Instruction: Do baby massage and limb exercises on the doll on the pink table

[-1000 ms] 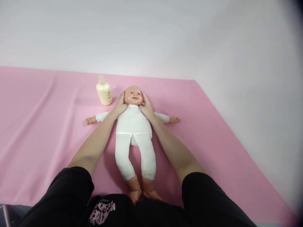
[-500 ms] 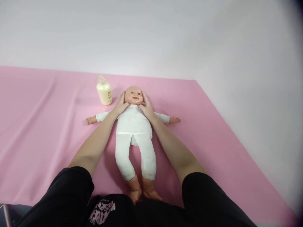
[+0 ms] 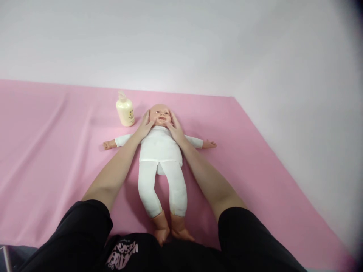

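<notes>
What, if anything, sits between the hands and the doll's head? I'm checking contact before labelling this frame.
Nothing visible does. The left hand and right hand lie directly against the sides of the doll's face. The lotion bottle stands apart, beside the left hand.

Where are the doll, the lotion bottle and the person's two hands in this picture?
doll point(image 3: 160, 145): head view, on its white chest.
bottle point(image 3: 125, 112): head view, on its cream body.
left hand point(image 3: 145, 126): head view, back of the hand, at the doll's cheek.
right hand point(image 3: 176, 128): head view, back of the hand.
</notes>
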`<state>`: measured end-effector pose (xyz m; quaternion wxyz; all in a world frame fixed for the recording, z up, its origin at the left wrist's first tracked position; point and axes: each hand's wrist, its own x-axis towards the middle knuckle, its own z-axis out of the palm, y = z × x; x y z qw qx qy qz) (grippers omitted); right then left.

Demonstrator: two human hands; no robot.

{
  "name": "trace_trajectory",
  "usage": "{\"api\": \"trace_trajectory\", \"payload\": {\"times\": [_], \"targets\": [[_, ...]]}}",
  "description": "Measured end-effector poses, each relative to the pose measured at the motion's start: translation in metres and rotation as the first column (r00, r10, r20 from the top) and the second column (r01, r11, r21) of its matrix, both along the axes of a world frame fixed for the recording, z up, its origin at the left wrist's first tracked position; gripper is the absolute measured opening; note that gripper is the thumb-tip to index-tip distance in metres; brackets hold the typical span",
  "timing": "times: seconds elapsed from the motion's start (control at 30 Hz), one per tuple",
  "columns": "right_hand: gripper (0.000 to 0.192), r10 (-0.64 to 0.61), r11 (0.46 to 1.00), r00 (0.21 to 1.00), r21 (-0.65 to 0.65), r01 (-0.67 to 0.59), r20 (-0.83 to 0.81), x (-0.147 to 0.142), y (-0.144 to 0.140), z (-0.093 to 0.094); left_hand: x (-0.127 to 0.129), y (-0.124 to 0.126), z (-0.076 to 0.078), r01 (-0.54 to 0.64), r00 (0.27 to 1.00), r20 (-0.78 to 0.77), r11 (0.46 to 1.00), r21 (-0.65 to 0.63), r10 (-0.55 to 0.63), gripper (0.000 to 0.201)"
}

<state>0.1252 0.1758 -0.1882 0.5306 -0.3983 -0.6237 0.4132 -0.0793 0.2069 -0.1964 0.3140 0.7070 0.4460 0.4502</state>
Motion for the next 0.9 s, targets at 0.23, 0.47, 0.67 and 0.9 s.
{"api": "trace_trajectory", "payload": {"times": [0.23, 0.47, 0.67, 0.9], "targets": [[0.094, -0.029, 0.999, 0.999, 0.04, 0.027, 0.036, 0.001, 0.0, 0.002, 0.006, -0.011, 0.007, -0.054, 0.998, 0.036, 0.998, -0.014, 0.055, 0.095], [0.091, -0.067, 0.997, 0.998, 0.042, 0.066, 0.019, 0.0, 0.001, -0.001, -0.008, -0.025, 0.06, -0.149, 0.986, -0.02, 0.94, 0.308, 0.163, 0.071], [0.085, -0.069, 0.997, 0.997, 0.016, 0.07, -0.019, -0.003, 0.006, -0.009, -0.041, -0.032, 0.109, -0.338, 0.936, 0.025, 0.873, 0.352, 0.352, 0.067], [0.076, -0.223, 0.956, 0.973, 0.209, 0.207, 0.054, -0.001, -0.019, 0.02, -0.027, -0.039, 0.123, -0.28, 0.958, 0.046, 0.88, 0.383, 0.284, 0.057]]}}
